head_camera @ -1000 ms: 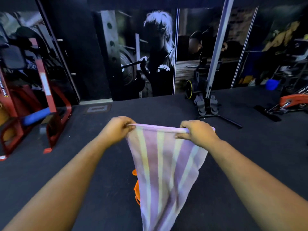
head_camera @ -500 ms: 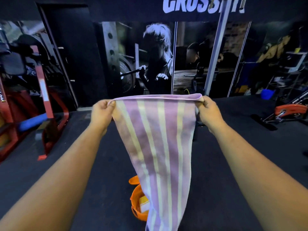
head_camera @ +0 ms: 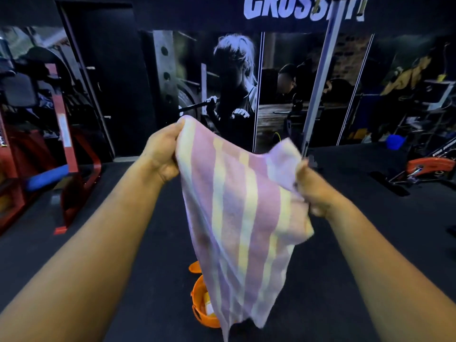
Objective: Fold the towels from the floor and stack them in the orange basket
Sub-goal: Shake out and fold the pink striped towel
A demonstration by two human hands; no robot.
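While hands grip it, towel point(head_camera: 237, 218) hangs lengthwise

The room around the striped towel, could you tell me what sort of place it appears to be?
Most likely a gym. A wall mural shows someone lifting a barbell under large lettering that seems to read CROSSFIT, a red exercise machine stands at the left, and the dark floor looks like rubber matting.

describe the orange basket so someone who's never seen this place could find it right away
Start at the striped towel held up in the middle of the dark gym floor. Straight below its hanging end, on the floor, sits the orange basket, half hidden by the cloth. It is the only bright orange round container there.
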